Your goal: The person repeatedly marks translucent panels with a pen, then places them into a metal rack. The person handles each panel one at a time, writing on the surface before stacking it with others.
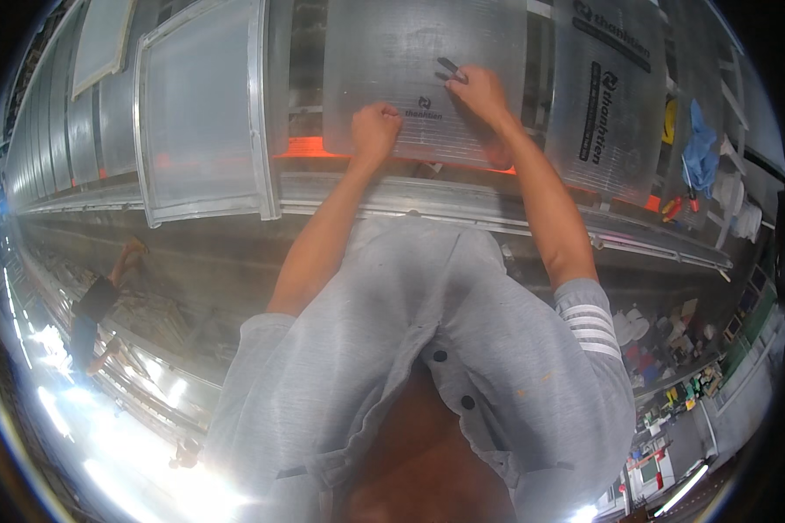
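Observation:
Before me lies a translucent plastic panel (399,52) with fine ribs and a printed dark logo near its front edge. My right hand (481,91) grips a small dark hand tool (451,67) above the panel; its narrow tip points up and left, and its exact kind is unclear. Left of the logo rests my left hand (374,131), fingers curled in towards the thumb at the panel's surface. Whether something thin is pinched there is hidden.
To the left, an aluminium-framed panel (199,118) juts over the metal bench rail (392,196). A second printed panel (608,98) lies right, beyond it a blue cloth (698,153) and red-handled tools (674,208). Another person (95,307) is at lower left.

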